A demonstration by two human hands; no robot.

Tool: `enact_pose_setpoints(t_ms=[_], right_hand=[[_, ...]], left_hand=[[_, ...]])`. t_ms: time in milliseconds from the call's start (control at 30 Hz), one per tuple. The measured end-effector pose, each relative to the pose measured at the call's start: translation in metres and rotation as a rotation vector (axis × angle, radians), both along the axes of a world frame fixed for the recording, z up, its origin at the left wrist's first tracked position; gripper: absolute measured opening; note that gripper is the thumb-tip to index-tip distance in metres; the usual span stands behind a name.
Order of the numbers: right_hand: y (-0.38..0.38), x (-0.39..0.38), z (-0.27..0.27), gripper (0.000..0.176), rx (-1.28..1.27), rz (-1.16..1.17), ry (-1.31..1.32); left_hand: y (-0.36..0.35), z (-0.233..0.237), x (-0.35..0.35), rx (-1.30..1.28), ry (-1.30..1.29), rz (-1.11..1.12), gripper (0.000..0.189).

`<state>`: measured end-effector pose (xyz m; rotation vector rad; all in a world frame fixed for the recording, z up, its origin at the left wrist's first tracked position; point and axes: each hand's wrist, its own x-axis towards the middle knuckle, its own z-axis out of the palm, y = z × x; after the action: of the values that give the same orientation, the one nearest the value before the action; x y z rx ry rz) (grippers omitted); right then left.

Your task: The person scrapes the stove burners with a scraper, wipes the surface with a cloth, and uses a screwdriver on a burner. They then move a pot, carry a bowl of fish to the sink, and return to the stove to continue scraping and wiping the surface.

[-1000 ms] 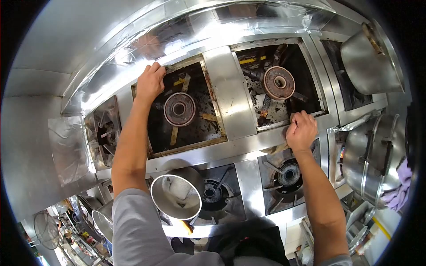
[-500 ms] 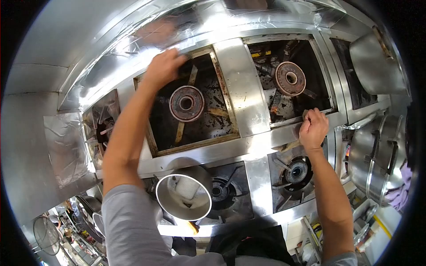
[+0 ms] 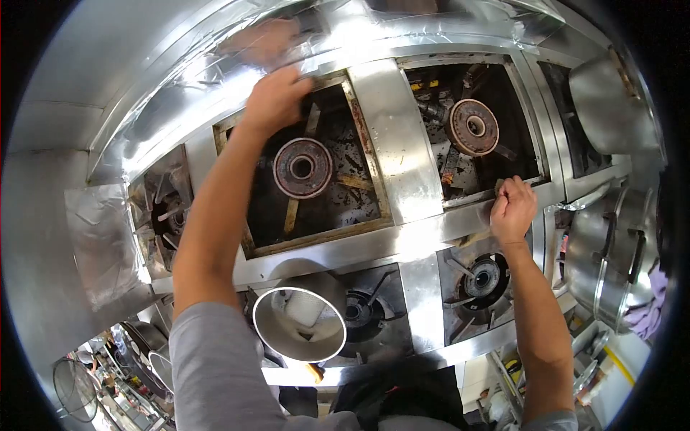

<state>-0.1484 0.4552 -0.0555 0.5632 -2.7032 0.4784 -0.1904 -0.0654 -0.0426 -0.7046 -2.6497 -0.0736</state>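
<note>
My left hand is at the back rim of the left stove opening. Its fingers are curled and smeared by motion, with a dark edge of something at the fingertips that I cannot make out. Below it in the opening sits a rusty round burner. Closed, my right hand rests on the front rail of the right opening, with a small greyish bit showing at its fingers. A beige strip lies beside it on the ledge. Another rusty burner stands in the right opening.
A white-rimmed pot with a pale block inside stands on the front left burner. A gas burner is at front right. Large steel pots stand at right. Foil covers the left wall; a strainer is lower left.
My left hand has moved slightly right and toward me along the back rim. My right hand stays on the front rail, and the view has shifted a little.
</note>
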Motion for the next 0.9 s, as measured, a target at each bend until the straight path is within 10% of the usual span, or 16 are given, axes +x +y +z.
enact_pose_setpoints(t_ms=[900], right_hand=[[-0.001,-0.001,-0.003,0.006,-0.049,0.027,0.018]], left_hand=[[-0.054,0.001,0.048,0.184,-0.041,0.361,0.011]])
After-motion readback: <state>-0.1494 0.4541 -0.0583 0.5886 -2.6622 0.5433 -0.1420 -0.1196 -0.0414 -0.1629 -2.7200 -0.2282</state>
